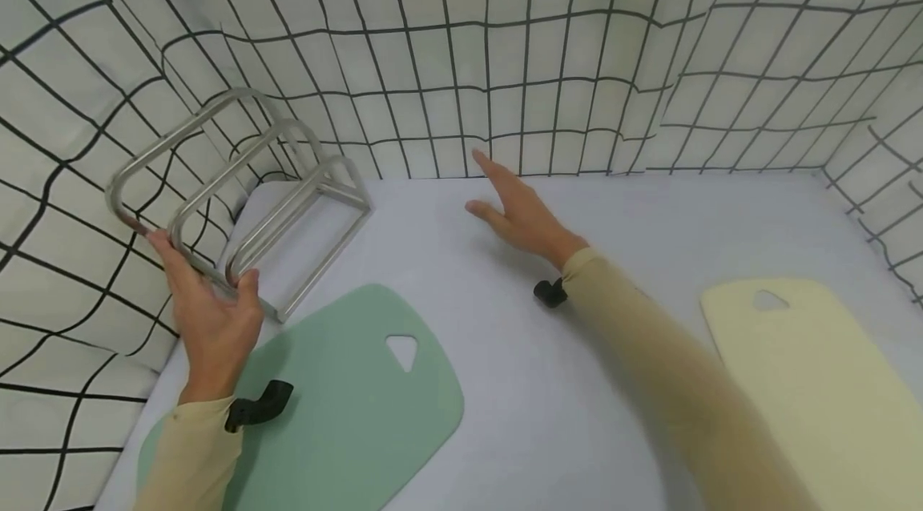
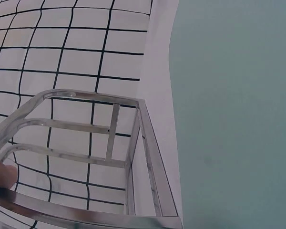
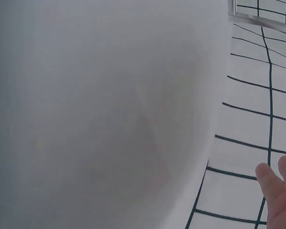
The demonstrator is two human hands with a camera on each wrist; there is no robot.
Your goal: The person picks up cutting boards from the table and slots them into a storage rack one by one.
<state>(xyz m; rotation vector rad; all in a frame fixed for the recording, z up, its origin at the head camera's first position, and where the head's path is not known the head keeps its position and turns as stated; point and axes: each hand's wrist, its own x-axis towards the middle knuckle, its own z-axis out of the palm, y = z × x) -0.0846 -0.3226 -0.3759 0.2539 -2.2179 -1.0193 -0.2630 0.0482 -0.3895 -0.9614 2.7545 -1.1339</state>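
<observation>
On the left, a silver metal rack (image 1: 173, 138) with three rounded loops on a rectangular base stands in front of the wire grid. My left hand (image 1: 209, 323) grips its near-left side, the thumb apart from the fingers. In the left wrist view a fingertip (image 2: 4, 175) lies over the rack's bar (image 2: 157, 164). My right hand (image 1: 522, 211) is held out over the white surface near the back grid, fingers straight and thumb spread, holding nothing. Its fingers (image 3: 271, 183) also show at the edge of the right wrist view. Below the rack lies a green cutting board (image 1: 360, 407) with a triangular hole.
A pale yellow cutting board (image 1: 822, 383) lies at the right, partly behind the right sleeve (image 1: 663, 343). Black wire grid (image 1: 486, 54) with white behind it walls in the back and both sides of the white tabletop (image 1: 519, 383).
</observation>
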